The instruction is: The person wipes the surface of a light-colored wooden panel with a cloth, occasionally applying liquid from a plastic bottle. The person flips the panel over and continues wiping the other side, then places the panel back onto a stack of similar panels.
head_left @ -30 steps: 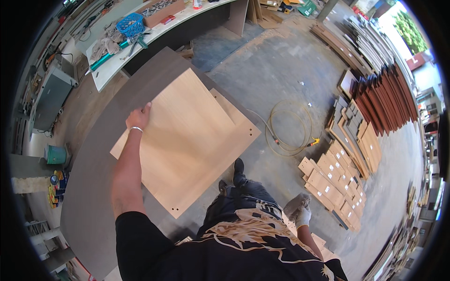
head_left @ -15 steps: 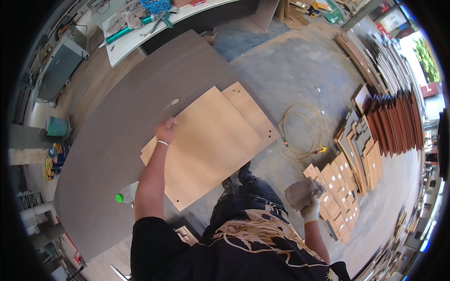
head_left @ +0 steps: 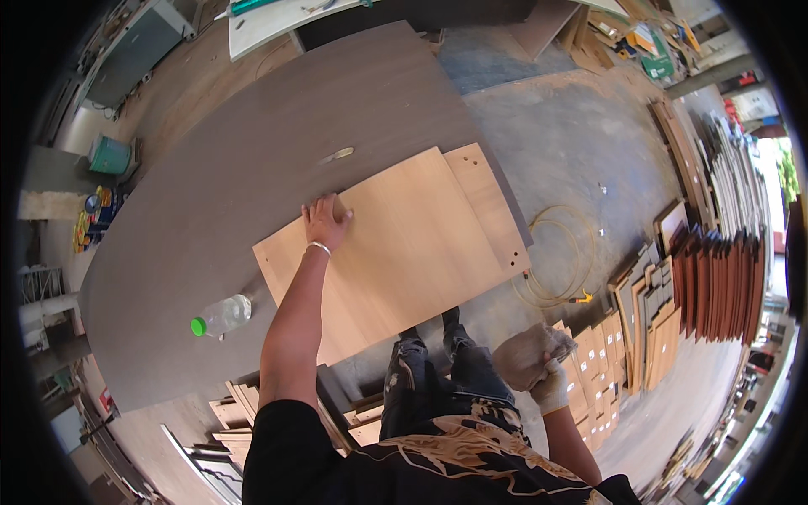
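My bare left hand (head_left: pixel 326 222) rests on the far edge of a light wood panel (head_left: pixel 404 244), fingers apart and thumb stretched over its face. Under that panel lies a second wood panel (head_left: pixel 495 198), its right end showing with several dark holes near the corners. Both lie on a large grey-brown tabletop (head_left: pixel 194 202) with a curved edge. My right hand (head_left: pixel 550 389), in a white glove, is closed around a crumpled greyish rag (head_left: pixel 523 357), held beside my right leg and apart from the panels. A small slim tool (head_left: pixel 338 155) lies just beyond the upper panel.
A clear bottle with a green cap (head_left: pixel 225 315) lies on the tabletop left of my forearm. A coiled yellow hose (head_left: pixel 581 252) is on the floor at right, near stacked wood pieces (head_left: pixel 599 353) and a row of reddish-brown boards (head_left: pixel 715 282). A white bench (head_left: pixel 261 32) stands beyond.
My left hand has spread its fingers on the panel's far edge. The rag has shifted slightly left with my right hand. The whole view has swung, showing more of the bottle.
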`<state>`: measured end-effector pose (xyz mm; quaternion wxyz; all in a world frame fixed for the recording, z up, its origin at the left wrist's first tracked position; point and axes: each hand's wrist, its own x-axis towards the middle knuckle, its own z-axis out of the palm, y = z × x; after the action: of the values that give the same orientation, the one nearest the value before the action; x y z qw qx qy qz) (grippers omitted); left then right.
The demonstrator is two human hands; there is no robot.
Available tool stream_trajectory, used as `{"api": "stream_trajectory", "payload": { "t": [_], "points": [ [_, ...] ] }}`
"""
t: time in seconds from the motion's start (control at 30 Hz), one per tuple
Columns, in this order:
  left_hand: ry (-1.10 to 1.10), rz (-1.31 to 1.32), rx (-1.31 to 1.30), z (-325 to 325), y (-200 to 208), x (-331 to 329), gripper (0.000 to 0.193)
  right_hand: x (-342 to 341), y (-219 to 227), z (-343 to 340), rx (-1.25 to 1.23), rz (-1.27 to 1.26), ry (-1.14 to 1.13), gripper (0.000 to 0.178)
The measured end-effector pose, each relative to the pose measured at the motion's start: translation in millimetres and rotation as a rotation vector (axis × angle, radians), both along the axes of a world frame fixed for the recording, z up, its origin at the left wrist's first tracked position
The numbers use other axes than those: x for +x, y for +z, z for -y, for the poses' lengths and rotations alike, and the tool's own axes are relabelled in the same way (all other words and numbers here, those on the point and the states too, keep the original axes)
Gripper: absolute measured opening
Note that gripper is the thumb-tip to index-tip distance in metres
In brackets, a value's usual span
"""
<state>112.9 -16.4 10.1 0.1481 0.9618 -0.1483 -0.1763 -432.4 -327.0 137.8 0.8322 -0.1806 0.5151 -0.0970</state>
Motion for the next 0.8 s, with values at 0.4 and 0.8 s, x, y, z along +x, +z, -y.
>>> {"api": "stream_trajectory", "payload": {
  "t": [0.4, 0.8],
  "points": [
    [0.068, 0.3, -0.007, 15, -6, -211, 0.068, 178, -34, 29, -1.768, -0.173, 1.007, 0.059],
    [-0.011, 0.25, 0.048, 36, -1, -216, 0.076, 468, -117, 10, -2.152, -0.074, 1.14, 0.062]
  ]
}}
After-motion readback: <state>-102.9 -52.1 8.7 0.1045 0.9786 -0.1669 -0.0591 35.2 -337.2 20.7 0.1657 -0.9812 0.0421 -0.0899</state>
